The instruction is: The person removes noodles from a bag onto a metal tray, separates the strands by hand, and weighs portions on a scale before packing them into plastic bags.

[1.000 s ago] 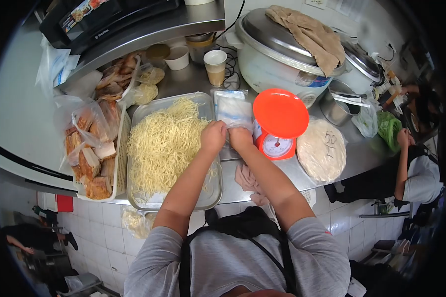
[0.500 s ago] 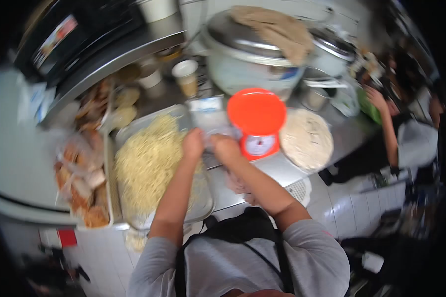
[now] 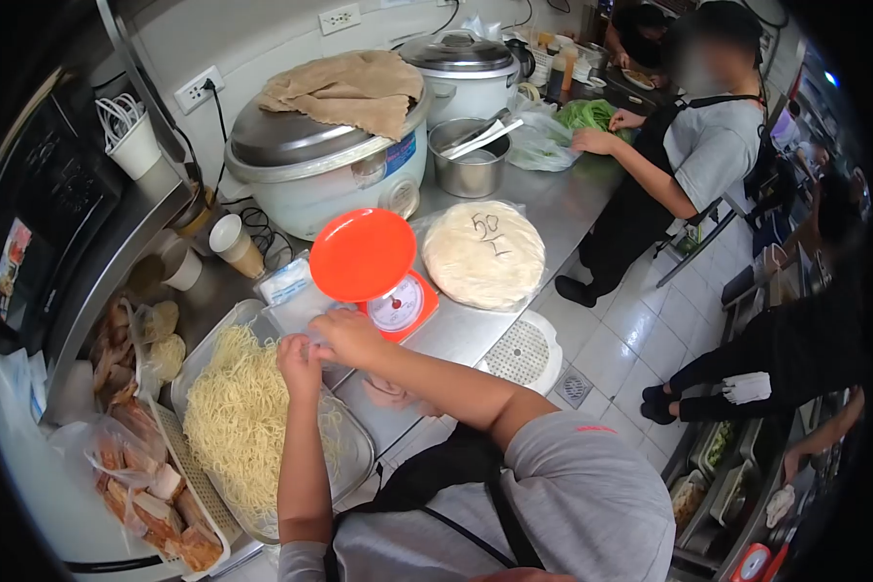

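Observation:
My left hand and my right hand meet over the near corner of a stack of clear plastic bags, fingers pinching one bag between them. Just left lies a metal tray piled with yellow noodles. Right behind my right hand stands a red kitchen scale with an empty round pan and a white dial. The bag itself is mostly hidden by my fingers.
A basket of bagged fried pieces sits far left. Behind are a large rice cooker with a brown cloth, a paper cup, a metal pot and a wrapped pile of flat rounds. Another person handles greens at the counter's far end.
The view has swung up and to the right, showing more of the room and the other person. My hands stay together at the plastic bags beside the scale.

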`<state>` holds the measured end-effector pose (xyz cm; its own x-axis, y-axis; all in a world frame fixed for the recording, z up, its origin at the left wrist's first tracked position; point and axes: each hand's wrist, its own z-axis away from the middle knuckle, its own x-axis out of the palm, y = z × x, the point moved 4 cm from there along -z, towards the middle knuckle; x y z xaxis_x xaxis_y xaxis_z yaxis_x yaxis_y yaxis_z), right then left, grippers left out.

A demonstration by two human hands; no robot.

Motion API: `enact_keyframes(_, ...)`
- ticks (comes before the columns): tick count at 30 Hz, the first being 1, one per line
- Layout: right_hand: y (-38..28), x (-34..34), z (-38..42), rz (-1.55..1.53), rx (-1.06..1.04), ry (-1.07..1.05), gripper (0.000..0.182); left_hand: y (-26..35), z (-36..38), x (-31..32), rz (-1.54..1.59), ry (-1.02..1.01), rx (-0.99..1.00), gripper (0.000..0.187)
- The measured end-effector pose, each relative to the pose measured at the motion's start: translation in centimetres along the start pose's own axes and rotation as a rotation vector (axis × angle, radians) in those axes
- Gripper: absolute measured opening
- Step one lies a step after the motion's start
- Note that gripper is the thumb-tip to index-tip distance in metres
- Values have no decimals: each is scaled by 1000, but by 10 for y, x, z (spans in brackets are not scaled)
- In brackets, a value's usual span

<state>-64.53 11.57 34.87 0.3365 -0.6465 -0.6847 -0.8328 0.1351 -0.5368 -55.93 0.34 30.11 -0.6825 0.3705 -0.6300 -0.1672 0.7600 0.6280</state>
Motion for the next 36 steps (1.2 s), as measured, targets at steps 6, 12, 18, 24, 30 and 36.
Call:
enact_keyframes(6, 19, 13, 5, 107, 25, 14, 12, 31, -2, -9, -29, 100, 199, 17)
enact_keyframes(12, 24, 19, 3, 45, -52, -83, 13, 22, 0, -13, -75, 56, 162, 10)
enact_keyframes(18, 28, 9, 13, -159, 40, 27, 26, -1, 3, -8, 245, 12, -36, 10)
enact_keyframes(24, 14, -2, 21, -249, 213, 164, 20, -12, 5, -6, 502, 20, -191, 9)
enact_keyframes(30, 23, 19, 13, -168, 109, -7, 10, -4, 5, -5, 435, -28, -128, 8)
enact_keyframes(36, 30, 25, 11, -247, 100, 30, 7, 7, 4, -14, 277, 3, -13, 11)
